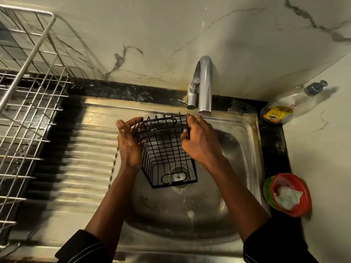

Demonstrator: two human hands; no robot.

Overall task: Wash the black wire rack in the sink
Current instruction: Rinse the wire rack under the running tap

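1. Upper left and left edge of frame: silver wire dish rack [28,114], blurred, standing beside the ribbed drainboard [85,149].
2. Centre left: left hand [129,143], wet, palm turned toward the black wire rack [167,152], fingers curled round its upper left corner and gripping it. Forearm rising from a dark sleeve [79,247] at the bottom edge.
3. Centre: black wire rack, a box-shaped basket, held over the sink [252,141] and not resting on it. Long axis running from frame centre downward, leaning slightly right. Upper end just below the faucet [205,82] spout. Lower end hanging over the drain, seen through the wires. One oval handle loop at each end. Nothing visible inside. Cannot tell for sure which face is the open one.
4. Centre right: right hand [199,141], back toward the camera, fingers hooked over the upper right edge of the rack, thumb pressed on its side, gripping it. Forearm sloping down to a dark sleeve [275,247] at lower right.
5. Upper right: clear pump bottle [288,103] with a yellow label, leaning in the corner against the marble wall. Contents not clear.
6. Lower right: red and green round tub [305,192] on the dark counter beside the sink, holding something white [287,196].
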